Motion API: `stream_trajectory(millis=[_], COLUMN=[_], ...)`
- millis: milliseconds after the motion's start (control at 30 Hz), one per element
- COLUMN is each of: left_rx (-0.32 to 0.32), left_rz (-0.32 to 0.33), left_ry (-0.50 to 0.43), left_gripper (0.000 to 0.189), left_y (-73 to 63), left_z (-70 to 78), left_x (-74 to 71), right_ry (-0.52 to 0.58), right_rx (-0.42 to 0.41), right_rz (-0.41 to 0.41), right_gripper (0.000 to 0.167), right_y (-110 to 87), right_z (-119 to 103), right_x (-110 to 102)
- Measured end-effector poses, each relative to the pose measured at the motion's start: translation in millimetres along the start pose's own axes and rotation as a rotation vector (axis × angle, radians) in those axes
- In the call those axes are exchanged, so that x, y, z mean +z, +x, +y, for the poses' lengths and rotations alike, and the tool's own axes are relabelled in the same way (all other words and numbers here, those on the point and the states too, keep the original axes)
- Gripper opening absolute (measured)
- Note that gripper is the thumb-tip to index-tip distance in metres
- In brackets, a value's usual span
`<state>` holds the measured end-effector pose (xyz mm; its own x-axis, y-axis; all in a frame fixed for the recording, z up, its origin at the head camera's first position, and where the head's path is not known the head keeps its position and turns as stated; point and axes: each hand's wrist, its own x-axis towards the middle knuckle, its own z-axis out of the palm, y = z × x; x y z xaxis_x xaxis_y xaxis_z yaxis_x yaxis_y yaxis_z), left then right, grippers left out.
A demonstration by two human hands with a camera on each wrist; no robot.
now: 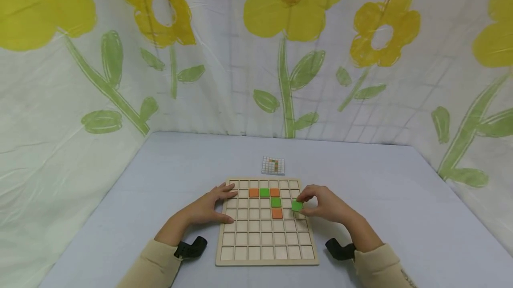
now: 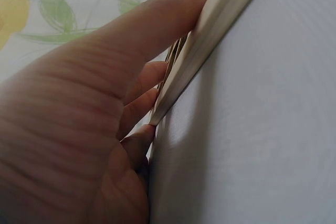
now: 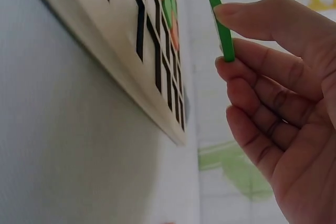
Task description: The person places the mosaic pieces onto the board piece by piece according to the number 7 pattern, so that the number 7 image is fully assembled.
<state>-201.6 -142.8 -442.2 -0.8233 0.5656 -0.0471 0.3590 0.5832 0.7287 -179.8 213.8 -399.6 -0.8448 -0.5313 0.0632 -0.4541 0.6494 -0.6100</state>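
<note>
A wooden grid board [image 1: 241, 239] lies on the table in the head view. Three orange and two green square tiles sit in its cells; the row near the top holds an orange tile [image 1: 254, 192], a green tile [image 1: 264, 192] and another orange one. Below that row's right end come a green tile [image 1: 275, 202] and an orange tile [image 1: 277, 213]. My right hand [image 1: 330, 205] pinches a green tile [image 3: 222, 30] between thumb and fingers, above the board's right side. My left hand [image 1: 204, 208] rests on the board's left edge, fingers spread.
Behind the board lies a small printed grid card [image 1: 274, 166] with a coloured pattern. The pale table [image 1: 401, 199] extends around the board. A flower-painted white curtain [image 1: 224, 70] hangs behind the table. Each wrist carries a black camera mount [image 1: 192, 249].
</note>
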Motion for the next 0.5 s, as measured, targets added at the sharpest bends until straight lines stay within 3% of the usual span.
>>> stream_trajectory(millis=[500], left_rx=[-0.010], left_rz=[0.002], left_ry=[0.008], left_gripper=[0.079], left_y=[-0.5], left_z=[0.0], left_x=[-0.4], right_ry=[0.020], right_rx=[-0.044], right_rz=[-0.076], right_gripper=[0.022], right_y=[5.0], right_z=[-20.9], right_x=[15.8])
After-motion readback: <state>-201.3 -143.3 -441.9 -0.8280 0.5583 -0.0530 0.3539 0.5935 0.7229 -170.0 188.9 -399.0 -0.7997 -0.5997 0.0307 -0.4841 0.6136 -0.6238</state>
